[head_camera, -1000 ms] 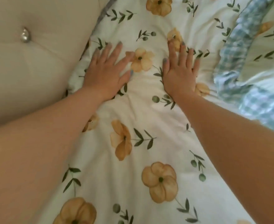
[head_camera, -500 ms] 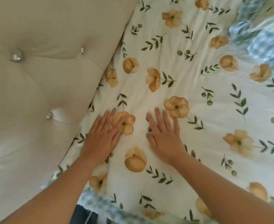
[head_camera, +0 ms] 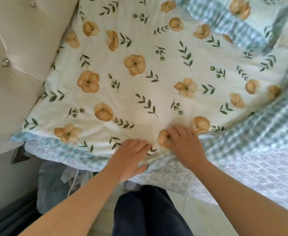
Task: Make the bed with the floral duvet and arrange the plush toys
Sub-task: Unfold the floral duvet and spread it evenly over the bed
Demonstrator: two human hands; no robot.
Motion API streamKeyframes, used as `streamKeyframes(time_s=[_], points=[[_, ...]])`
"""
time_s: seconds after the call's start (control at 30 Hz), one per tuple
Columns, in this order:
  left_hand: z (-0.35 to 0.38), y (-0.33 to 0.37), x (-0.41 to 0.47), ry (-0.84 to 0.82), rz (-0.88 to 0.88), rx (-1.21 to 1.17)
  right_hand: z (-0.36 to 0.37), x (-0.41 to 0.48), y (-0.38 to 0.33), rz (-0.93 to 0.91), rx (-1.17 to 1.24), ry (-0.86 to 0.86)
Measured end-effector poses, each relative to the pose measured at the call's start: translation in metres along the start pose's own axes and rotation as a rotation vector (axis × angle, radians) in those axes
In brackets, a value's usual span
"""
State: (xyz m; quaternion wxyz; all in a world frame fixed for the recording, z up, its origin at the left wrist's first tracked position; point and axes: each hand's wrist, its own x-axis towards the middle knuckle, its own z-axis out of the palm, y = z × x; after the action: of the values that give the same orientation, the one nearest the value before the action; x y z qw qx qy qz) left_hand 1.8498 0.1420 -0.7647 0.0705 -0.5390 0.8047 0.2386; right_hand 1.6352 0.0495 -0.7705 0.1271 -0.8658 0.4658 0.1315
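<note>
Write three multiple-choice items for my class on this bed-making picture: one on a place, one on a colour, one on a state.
1. Where is the padded headboard?
A. left of the duvet
B. right of the duvet
C. under the hands

2. What colour are the flowers on the duvet?
A. red
B. tan-orange
C. purple

3. How do the hands lie?
A. raised in the air
B. holding a toy
C. pressed on the duvet's near edge

Answers: 1 A, it fills the left side. 2 B, the blooms are tan-orange. 3 C, left hand and right hand rest on the cloth.
</note>
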Motion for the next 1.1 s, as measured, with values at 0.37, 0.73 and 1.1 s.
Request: streamKeyframes(time_s=[0.37, 0.73, 1.1], points=[[-0.005, 0.101, 0.04, -0.05, -0.067, -0.126, -0.024, -0.096, 0.064, 0.303, -0.231, -0.239], [-0.012, 0.116, 0.055, -0.418, 0.054, 0.069, 0.033, -0.158, 0.045, 0.505, 0.51, -0.042], [-0.046, 0.217, 0.184, -0.342, -0.304, -0.719, -0.018, -0.104, 0.221, 0.58, 0.352, 0.024]])
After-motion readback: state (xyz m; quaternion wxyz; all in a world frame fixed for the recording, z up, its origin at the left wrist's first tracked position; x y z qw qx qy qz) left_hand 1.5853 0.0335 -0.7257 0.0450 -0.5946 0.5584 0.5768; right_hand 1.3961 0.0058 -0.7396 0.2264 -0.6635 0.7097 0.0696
